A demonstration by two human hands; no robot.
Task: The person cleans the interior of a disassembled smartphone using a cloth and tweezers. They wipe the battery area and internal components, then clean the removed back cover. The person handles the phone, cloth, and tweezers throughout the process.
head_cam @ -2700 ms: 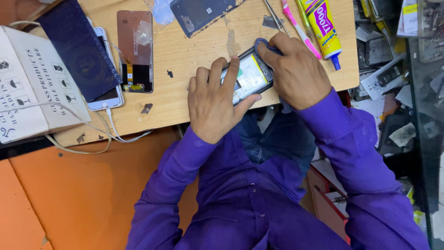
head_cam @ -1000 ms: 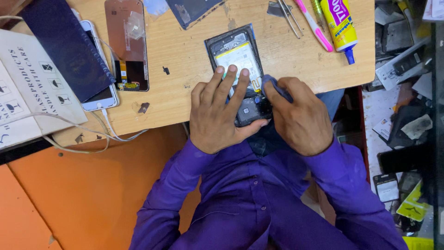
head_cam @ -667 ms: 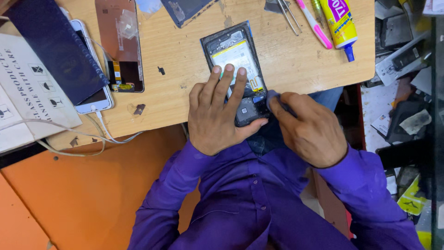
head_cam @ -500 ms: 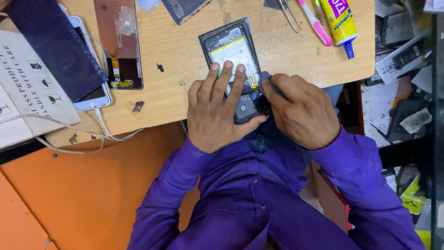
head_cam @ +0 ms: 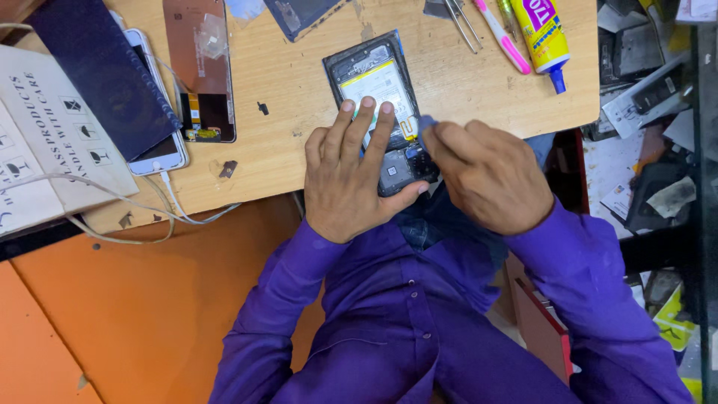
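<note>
Head view shows the phone [head_cam: 378, 90] lying back-off at the bench [head_cam: 299, 150] edge, left hand [head_cam: 351, 179] pressing it flat, right hand [head_cam: 486, 176] pinching a small tool [head_cam: 426, 123] at its lower boards, reassembly looks undone

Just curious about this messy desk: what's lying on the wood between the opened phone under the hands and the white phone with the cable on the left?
In the head view, between the opened phone and the white phone lie a detached screen panel and two small dark scraps on bare wood.

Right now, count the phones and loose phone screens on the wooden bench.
4: opened phone under left hand; white phone at left, partly beneath a dark panel; copper-tinted screen beside it; dark panel at top edge. Others may be hidden.
</note>
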